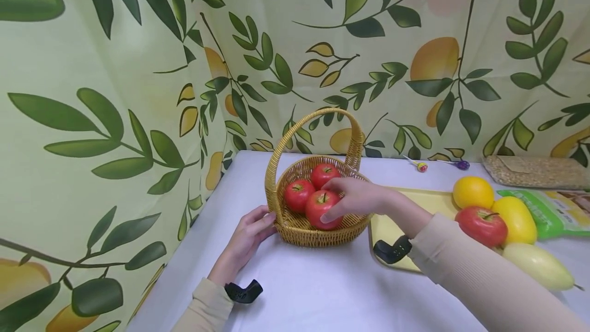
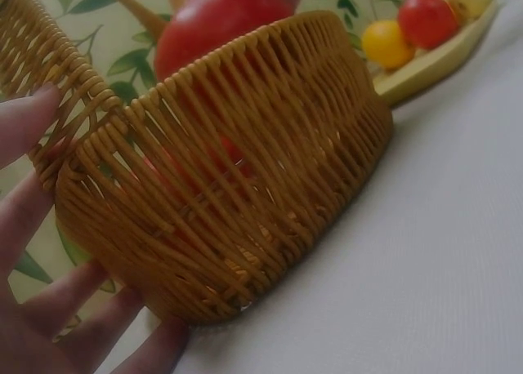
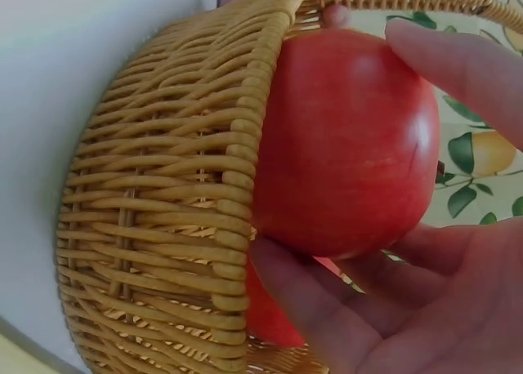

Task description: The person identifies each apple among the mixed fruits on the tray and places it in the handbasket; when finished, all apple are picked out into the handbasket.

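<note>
Your left hand [image 1: 251, 229] rests spread against the basket [image 1: 301, 229] to steady it while your right hand [image 1: 352, 198] grips the front apple [image 1: 318, 208].

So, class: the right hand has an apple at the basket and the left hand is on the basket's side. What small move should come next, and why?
Probably open the right hand and let go. The front apple it grips seems already inside the basket beside two other apples, while the left hand touches the wicker wall, steadying it. One red apple waits on the tray.
</note>
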`<move>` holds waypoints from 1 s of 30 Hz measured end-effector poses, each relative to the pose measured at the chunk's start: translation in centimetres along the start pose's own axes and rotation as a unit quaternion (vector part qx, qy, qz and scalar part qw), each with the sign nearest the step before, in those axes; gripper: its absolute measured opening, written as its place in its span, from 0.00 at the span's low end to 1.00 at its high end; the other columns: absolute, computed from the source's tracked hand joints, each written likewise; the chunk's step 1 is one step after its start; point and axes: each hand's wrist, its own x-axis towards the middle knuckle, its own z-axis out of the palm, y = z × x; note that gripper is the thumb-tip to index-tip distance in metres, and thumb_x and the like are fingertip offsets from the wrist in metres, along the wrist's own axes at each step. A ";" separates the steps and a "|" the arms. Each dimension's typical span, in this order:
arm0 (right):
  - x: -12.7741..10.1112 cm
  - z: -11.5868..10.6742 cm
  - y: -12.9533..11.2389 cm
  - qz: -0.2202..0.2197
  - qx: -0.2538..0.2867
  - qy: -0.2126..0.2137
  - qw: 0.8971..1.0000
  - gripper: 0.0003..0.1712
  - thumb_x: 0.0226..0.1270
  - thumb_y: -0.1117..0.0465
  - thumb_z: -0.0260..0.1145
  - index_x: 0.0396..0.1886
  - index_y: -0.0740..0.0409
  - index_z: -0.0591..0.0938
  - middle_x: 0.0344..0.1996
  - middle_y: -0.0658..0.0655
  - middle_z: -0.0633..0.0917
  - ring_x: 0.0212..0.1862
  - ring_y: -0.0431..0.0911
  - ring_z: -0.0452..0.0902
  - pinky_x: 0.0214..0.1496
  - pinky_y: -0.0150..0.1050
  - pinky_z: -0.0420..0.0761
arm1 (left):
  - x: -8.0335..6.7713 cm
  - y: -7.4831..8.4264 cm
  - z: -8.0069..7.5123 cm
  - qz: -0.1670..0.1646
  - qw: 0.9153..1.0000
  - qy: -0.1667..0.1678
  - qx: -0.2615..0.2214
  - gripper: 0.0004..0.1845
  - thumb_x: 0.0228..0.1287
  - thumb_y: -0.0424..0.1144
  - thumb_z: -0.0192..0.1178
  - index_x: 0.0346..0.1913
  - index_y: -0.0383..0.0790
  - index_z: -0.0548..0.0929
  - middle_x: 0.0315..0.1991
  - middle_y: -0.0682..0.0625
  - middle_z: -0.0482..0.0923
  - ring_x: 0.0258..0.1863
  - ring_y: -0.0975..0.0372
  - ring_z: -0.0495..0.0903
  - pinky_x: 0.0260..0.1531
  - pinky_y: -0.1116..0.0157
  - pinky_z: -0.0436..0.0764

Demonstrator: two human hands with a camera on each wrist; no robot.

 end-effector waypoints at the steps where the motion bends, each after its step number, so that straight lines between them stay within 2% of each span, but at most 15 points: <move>1: 0.2 0.0 0.0 0.001 -0.004 -0.002 1.000 0.46 0.54 0.46 0.79 0.71 0.56 0.73 0.62 0.56 0.77 0.63 0.55 0.71 0.56 0.53 0.81 | 0.0 0.0 0.0 -0.001 1.000 0.001 0.001 0.05 0.75 0.39 0.58 0.44 0.47 0.84 0.58 0.44 0.75 0.59 0.52 0.77 0.60 0.53 0.79; 10: 1.4 -0.1 -0.8 -0.002 -0.035 -0.040 0.999 0.44 0.53 0.44 0.80 0.66 0.59 0.76 0.56 0.54 0.80 0.59 0.53 0.73 0.55 0.51 0.81 | 0.0 0.2 -0.2 0.001 1.000 0.003 0.003 0.05 0.75 0.39 0.57 0.43 0.48 0.84 0.57 0.45 0.76 0.58 0.53 0.77 0.59 0.53 0.79; 18: 2.3 -0.1 -0.7 0.008 -0.027 -0.070 0.997 0.42 0.51 0.45 0.81 0.65 0.51 0.78 0.57 0.52 0.78 0.60 0.52 0.71 0.52 0.48 0.82 | 0.0 0.1 -0.2 -0.003 1.000 0.001 0.005 0.05 0.75 0.38 0.57 0.43 0.47 0.84 0.57 0.44 0.75 0.57 0.55 0.77 0.61 0.51 0.78; 23: 2.7 0.0 -0.4 0.002 -0.030 -0.074 0.997 0.42 0.51 0.45 0.82 0.66 0.49 0.77 0.58 0.51 0.78 0.61 0.52 0.71 0.54 0.49 0.81 | -0.1 0.2 -0.2 0.001 1.000 0.000 0.006 0.05 0.75 0.37 0.57 0.43 0.46 0.84 0.57 0.42 0.75 0.58 0.54 0.77 0.61 0.51 0.77; 30: 3.0 0.1 -0.8 -0.002 -0.065 -0.078 0.995 0.40 0.50 0.45 0.81 0.64 0.48 0.78 0.57 0.50 0.78 0.61 0.52 0.70 0.60 0.54 0.77 | 0.0 0.2 -0.1 -0.007 1.000 0.004 0.003 0.04 0.74 0.38 0.58 0.43 0.46 0.84 0.59 0.41 0.73 0.60 0.53 0.76 0.61 0.52 0.78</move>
